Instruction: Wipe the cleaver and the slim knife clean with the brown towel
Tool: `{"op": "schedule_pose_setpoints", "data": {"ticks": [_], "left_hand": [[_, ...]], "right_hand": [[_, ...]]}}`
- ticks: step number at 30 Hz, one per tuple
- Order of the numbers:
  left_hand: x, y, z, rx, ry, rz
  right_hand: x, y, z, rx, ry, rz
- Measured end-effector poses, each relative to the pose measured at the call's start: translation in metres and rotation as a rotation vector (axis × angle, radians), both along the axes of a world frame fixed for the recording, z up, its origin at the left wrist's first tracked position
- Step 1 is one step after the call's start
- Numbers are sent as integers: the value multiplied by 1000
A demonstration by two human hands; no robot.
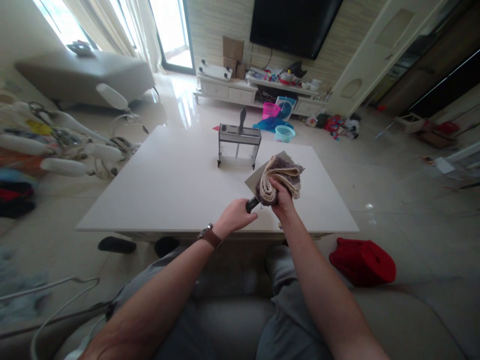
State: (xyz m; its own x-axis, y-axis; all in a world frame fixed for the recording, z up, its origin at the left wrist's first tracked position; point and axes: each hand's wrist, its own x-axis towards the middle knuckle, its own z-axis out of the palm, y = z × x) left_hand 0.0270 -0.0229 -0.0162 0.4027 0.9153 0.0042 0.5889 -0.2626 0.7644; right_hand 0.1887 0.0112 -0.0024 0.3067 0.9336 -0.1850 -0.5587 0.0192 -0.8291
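Observation:
My left hand [239, 218] is closed around the black handle of a cleaver [254, 179], its wide grey blade pointing away from me to the right. In my right hand [282, 196] is a thick folded cloth [270, 181], cream on one side and brown-grey on the other, lying over the blade and hiding much of it. Both hands are above the front part of a white table [161, 185]. Beyond them stands a clear-sided knife block [239, 134] with a dark handle [242, 119] sticking up from its top.
A red stool-like object [363, 261] stands on the floor at the table's right front. Baskets, including a light blue basket [284, 134], sit past the far edge. A white TV cabinet [232, 93] lines the back wall. Lamp parts [63, 167] crowd the left.

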Motion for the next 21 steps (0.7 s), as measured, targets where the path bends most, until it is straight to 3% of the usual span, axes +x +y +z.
{"op": "schedule_pose_setpoints", "data": {"ticks": [3,7,21], "left_hand": [[3,1,-4,-21,-84,-9],[3,2,-8,-54,-174,-23],[1,5,-8,-133,-152,-37]], "right_hand": [[-14,-6,-7,-15,-33,92],[-29,-10,-15,-27,-60,111],[-30,-3,-25,9,-38,85]]}}
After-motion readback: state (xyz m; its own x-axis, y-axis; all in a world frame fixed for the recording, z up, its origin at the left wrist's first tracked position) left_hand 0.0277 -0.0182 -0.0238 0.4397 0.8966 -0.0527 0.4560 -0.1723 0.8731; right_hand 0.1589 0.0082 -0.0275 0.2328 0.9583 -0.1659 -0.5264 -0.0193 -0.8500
